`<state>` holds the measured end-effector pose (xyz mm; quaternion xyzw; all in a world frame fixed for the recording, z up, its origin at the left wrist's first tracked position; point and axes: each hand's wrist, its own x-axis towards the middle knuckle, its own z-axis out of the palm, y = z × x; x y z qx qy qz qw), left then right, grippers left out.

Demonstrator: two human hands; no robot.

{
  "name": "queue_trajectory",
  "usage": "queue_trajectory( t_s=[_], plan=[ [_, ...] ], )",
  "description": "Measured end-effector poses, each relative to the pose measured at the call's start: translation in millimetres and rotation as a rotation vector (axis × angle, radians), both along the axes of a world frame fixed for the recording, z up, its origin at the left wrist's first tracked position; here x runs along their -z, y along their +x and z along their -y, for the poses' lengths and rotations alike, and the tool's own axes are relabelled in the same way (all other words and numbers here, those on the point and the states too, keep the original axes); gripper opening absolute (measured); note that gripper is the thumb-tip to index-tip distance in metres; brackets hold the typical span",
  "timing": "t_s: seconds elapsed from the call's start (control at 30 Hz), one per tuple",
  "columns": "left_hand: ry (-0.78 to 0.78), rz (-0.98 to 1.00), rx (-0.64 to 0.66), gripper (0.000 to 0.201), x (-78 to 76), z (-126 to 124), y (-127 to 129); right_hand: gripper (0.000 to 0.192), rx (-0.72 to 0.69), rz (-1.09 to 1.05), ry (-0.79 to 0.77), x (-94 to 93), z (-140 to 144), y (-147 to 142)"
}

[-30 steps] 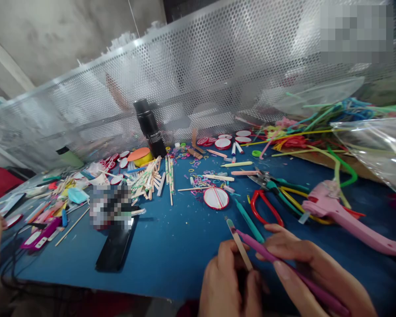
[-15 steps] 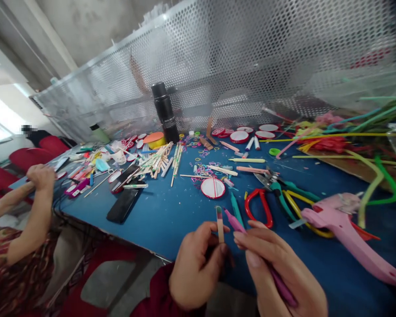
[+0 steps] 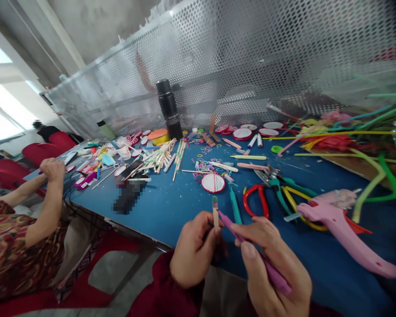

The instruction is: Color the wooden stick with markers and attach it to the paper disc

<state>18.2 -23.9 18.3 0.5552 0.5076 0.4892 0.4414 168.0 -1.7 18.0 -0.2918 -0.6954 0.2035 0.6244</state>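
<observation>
Between thumb and fingers, my left hand pinches a small wooden craft stick upright; its top end is coloured green and pinkish. My right hand is closed around a purple marker, held like a pen, its tip at the stick's edge just below the coloured end. Behind the stick lies a round white disc with a red rim. A teal marker rests on the blue table, close to my right hand.
To the right are red-handled scissors, teal-handled pliers and a pink glue gun. A black bottle stands near the perforated metal screen. Bundled wooden sticks lie left of centre. A co-worker's hands are at the far left.
The purple marker has come left to touch the stick; before, a small gap separated them. The camera view has shifted slightly. My left hand keeps its pinch on the stick.
</observation>
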Motion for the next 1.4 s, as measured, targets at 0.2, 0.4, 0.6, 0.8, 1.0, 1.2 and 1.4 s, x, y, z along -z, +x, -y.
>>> queue_trajectory(
  t_s=[0.2, 0.4, 0.6, 0.8, 1.0, 1.2, 1.4],
  plan=[
    [-0.040, -0.035, 0.027, 0.033, 3.7, 0.3, -4.4, 0.022, 0.110, 0.024, 0.009, 2.5, 0.1, -4.3],
    [-0.013, -0.131, 0.035, 0.030, 1.6, 0.2, -5.6, 0.022, 0.203, -0.045, 0.039, 5.4, 0.3, -9.7],
    [0.036, -0.228, 0.012, 0.027, -0.1, 2.0, -5.3, 0.020, 0.174, -0.006, 0.056, 5.8, -1.3, -10.6],
    [0.078, -0.294, -0.011, 0.024, -2.0, 3.0, -5.7, 0.018, 0.167, 0.024, 0.033, 6.4, -1.3, -10.6],
    [0.090, -0.341, -0.035, 0.022, -3.9, 3.3, -5.6, 0.017, 0.205, 0.010, 0.026, 6.1, -0.9, -10.5],
    [0.100, -0.318, -0.026, 0.023, -2.2, 2.9, -5.8, 0.015, 0.191, 0.006, 0.007, 4.6, -1.6, -11.4],
    [0.087, -0.337, -0.018, 0.025, -2.7, 2.9, -5.8, 0.016, 0.179, 0.008, 0.010, 3.0, -1.3, -11.1]
  ],
)
